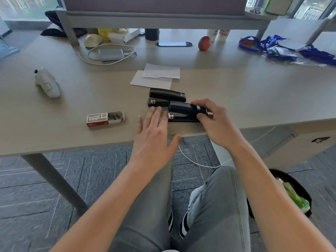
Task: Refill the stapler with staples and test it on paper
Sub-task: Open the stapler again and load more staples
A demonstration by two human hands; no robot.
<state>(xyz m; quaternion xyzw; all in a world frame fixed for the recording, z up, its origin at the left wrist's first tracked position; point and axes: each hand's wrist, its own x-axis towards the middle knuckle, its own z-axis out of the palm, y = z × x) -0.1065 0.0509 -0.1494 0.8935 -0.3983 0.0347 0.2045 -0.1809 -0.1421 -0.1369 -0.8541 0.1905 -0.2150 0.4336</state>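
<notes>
Our right grip (211,117) closes around the rear of the near black stapler (185,113) on the bench (72,110), while our left grip (154,131) hovers open beside its front, the staple box (105,118) farther left.

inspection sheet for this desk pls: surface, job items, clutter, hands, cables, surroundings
Surface: grey wood-look desk, mostly bare near the front edge.
Job's things: near stapler and far stapler side by side; staple box open, staples showing; paper sheets behind them.
Clutter: white controller, apple, blue bags, cups.
Hands: right hand grips the near stapler's rear end; left hand open, fingers by its front.
Cables: power adapter with looped white cord; white cable hanging below the desk.
Surroundings: carpet tiles; black bin on the right; windows behind.
</notes>
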